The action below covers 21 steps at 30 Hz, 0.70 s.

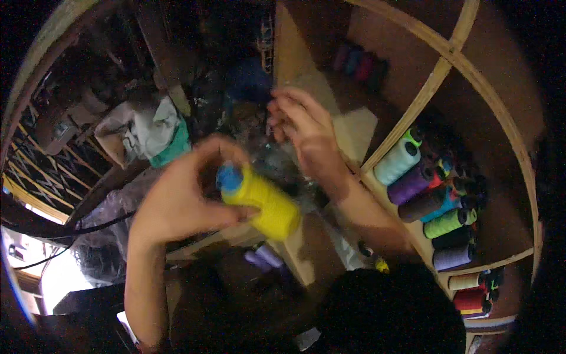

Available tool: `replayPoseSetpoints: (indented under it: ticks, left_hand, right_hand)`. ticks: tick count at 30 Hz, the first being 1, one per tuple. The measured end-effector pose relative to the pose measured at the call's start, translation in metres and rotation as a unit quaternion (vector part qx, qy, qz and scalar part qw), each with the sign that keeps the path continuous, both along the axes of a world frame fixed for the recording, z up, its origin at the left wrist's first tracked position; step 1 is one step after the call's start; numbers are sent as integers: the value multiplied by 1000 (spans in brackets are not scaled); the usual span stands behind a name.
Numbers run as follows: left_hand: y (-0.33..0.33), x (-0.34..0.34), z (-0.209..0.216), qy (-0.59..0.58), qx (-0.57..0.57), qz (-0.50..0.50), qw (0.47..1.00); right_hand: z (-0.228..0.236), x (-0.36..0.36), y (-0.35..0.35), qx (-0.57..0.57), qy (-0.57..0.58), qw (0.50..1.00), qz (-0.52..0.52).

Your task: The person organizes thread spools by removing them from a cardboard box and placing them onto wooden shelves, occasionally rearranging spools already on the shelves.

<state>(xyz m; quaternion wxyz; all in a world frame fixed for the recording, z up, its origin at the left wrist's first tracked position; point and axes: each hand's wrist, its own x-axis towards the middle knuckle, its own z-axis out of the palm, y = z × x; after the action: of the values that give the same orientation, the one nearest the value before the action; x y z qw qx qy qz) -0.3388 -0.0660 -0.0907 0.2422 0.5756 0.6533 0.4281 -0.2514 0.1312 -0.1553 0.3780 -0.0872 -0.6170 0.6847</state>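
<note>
My left hand (pixel 177 192) is wrapped round a yellow thread spool (pixel 265 200), thumb along its near side and fingers over the far side. The spool lies tilted, its blue core end (pixel 229 177) toward my palm. Farther off and to the right, my right hand (pixel 303 121) is raised in front of a wooden panel. Its fingers are curled together and slightly blurred; whatever may be between them is too small to make out. Below the yellow spool, purple spools (pixel 264 258) lie in a dark compartment.
On the right stands a wooden shelf (pixel 439 71) with compartments; several coloured thread spools (pixel 411 184) lie in it, and more spools (pixel 469 300) sit lower down. At the left are crumpled white and green cloth (pixel 147 133) and a metal lattice gate (pixel 35 159).
</note>
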Motion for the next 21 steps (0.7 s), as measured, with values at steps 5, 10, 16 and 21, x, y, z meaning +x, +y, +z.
replayPoseSetpoints:
  ticks: [5,10,16,21]
  left_hand:
    - [151,13,27,-22,171,3,985]
    - [319,43,-27,79,325,100,937]
    - [450,85,-58,14,364,144,920]
    - [496,83,-75,8,314,121,942]
  right_hand:
    - [-73,56,4,-264,-84,961,12]
    - [-122,33,-10,-7,-131,988,-77]
    - [-164,38,-5,-72,-219,973,27]
    - [-171,37,-18,-26,-292,943,156]
